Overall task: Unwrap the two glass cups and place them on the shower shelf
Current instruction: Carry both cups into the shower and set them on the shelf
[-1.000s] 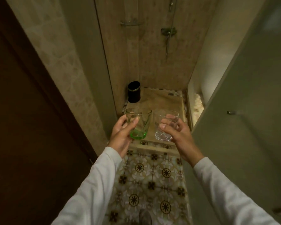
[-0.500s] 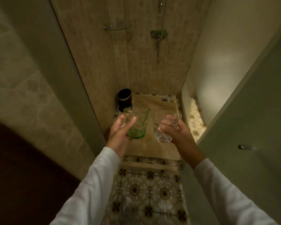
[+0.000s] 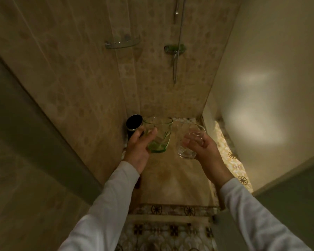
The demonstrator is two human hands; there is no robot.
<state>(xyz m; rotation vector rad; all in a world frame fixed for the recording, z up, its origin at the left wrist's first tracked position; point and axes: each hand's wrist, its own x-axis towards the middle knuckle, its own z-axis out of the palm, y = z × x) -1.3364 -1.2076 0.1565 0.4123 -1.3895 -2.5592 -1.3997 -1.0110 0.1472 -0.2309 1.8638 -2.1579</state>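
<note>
Head view: the left hand [image 3: 137, 151] has its fingers [image 3: 150, 132] wrapped around the green glass cup [image 3: 158, 136], thumb on the near wall, cup upright. The right hand [image 3: 204, 148] holds the clear glass cup [image 3: 188, 142] the same way, fingers closed round its side. Both cups are bare, no wrapping visible, so unwrapping looks done. Each is carried upright and apart, probably to keep glass off glass. The shower shelf [image 3: 122, 42] sits well above the fingers on the corner wall, empty; beyond the left fingers stands a black container [image 3: 133, 122].

Head view, downward (shower stall [image 3: 152, 87])
</note>
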